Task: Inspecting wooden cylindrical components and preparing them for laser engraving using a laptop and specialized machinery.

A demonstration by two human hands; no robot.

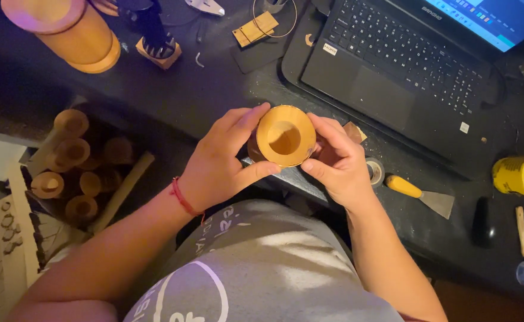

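We hold a bamboo cup (285,136) just below the laptop (393,71), left hand (217,167) and right hand (336,161) both curled around its sides, fingers gripping its rim.

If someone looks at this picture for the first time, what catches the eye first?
First the hollow bamboo cup at the centre, held between the left hand and the right hand above the dark table's edge. Next, the open laptop at upper right, and the bamboo tubes stacked at lower left.
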